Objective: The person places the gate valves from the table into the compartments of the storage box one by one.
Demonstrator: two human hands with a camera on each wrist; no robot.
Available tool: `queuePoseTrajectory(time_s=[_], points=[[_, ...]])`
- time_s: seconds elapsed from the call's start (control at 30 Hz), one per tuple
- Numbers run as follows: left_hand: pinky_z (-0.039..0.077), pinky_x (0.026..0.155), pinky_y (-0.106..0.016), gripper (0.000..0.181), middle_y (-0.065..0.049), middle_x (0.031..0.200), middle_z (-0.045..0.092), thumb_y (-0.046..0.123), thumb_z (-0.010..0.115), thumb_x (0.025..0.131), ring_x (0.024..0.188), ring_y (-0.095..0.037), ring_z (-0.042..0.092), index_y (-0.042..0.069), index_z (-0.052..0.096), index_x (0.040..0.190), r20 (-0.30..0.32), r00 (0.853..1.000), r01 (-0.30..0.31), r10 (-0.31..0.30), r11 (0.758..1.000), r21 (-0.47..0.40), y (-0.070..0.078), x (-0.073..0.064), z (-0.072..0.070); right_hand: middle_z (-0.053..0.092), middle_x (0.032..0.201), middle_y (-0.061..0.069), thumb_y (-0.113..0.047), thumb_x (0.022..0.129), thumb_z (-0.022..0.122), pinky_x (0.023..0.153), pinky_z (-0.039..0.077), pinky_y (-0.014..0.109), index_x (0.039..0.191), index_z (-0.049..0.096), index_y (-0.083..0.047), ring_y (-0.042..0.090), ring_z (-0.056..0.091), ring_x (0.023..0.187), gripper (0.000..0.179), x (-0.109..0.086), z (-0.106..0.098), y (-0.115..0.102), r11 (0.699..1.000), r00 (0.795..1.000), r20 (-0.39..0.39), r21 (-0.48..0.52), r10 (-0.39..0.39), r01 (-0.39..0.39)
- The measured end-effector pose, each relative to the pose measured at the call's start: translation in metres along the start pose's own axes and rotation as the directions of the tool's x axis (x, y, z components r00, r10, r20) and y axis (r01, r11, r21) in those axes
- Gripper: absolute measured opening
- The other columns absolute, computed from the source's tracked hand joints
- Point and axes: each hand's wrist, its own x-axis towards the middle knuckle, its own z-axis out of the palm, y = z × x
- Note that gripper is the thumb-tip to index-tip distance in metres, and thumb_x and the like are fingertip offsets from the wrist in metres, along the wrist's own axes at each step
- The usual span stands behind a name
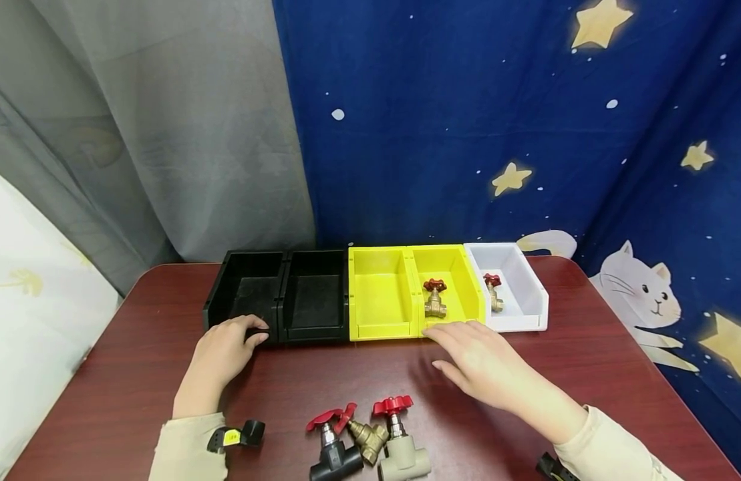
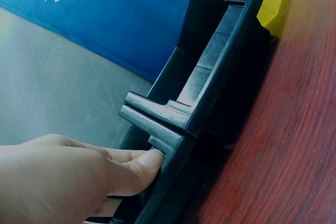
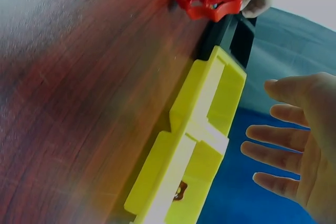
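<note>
The leftmost black bin [image 1: 250,297] sits at the left end of the row on the table [image 1: 135,347]. From here I judge it light, stiff plastic, slightly slippery but hardly fragile, best held by its front rim (where my left hand [image 1: 222,351] pinches it now, near the corner). My right hand [image 1: 481,367], released, hovers by the right yellow bin [image 1: 439,260]; I cannot tell whether it touches. Nearer me lie the black valve [image 1: 334,459], brass valve [image 1: 370,441] and gray valve [image 1: 403,459]; the brass one would probably feel dense, best gripped by its body.
</note>
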Motion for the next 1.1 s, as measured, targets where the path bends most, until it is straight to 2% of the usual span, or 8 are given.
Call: queuePoseTrajectory(time_s=[0.33, 0.63, 0.9, 1.1], points=[[0.048, 0.084, -0.061, 0.014, -0.016, 0.108, 0.07, 0.016, 0.072, 0.092, 0.098, -0.041, 0.064, 0.011, 0.072, 0.104, 0.003, 1.0, 0.001, -0.001, 1.0, -0.001, 0.0, 0.0, 0.0, 0.066, 0.119, 0.002, -0.029, 0.085, 0.077, 0.093, 0.051, 0.038, 0.128, 0.062, -0.01, 0.019, 0.062, 0.107, 0.049, -0.007, 0.003, -0.022, 0.995, 0.994, -0.044, -0.01, -0.097, 0.096], [0.048, 0.085, -0.062, 0.014, -0.016, 0.108, 0.07, 0.015, 0.072, 0.092, 0.099, -0.042, 0.064, 0.01, 0.072, 0.104, 0.004, 1.0, -0.004, 0.004, 1.0, -0.002, 0.0, 0.0, -0.001, 0.065, 0.12, -0.002, -0.041, 0.085, 0.076, 0.097, 0.048, 0.038, 0.128, 0.062, -0.013, 0.015, 0.06, 0.109, 0.053, -0.011, 0.01, -0.043, 0.991, 0.99, 0.045, 0.021, -0.13, 0.129], [0.048, 0.085, -0.062, 0.014, -0.016, 0.108, 0.07, 0.015, 0.071, 0.092, 0.098, -0.042, 0.064, 0.01, 0.072, 0.104, 0.002, 1.0, -0.003, 0.003, 1.0, 0.003, 0.001, 0.0, -0.001, 0.065, 0.118, -0.004, -0.05, 0.085, 0.073, 0.092, 0.048, 0.036, 0.125, 0.063, -0.014, 0.014, 0.06, 0.108, 0.054, -0.015, 0.022, -0.054, 0.982, 0.982, 0.025, 0.018, -0.186, 0.186], [0.048, 0.084, -0.062, 0.014, -0.016, 0.108, 0.07, 0.016, 0.071, 0.092, 0.097, -0.042, 0.064, 0.011, 0.072, 0.105, 0.009, 1.0, 0.005, -0.005, 1.0, 0.002, 0.002, -0.001, -0.001, 0.063, 0.123, -0.004, -0.056, 0.087, 0.069, 0.094, 0.047, 0.037, 0.13, 0.061, -0.014, 0.014, 0.058, 0.112, 0.061, -0.017, 0.027, -0.059, 0.983, 0.982, 0.048, 0.034, -0.185, 0.183]])
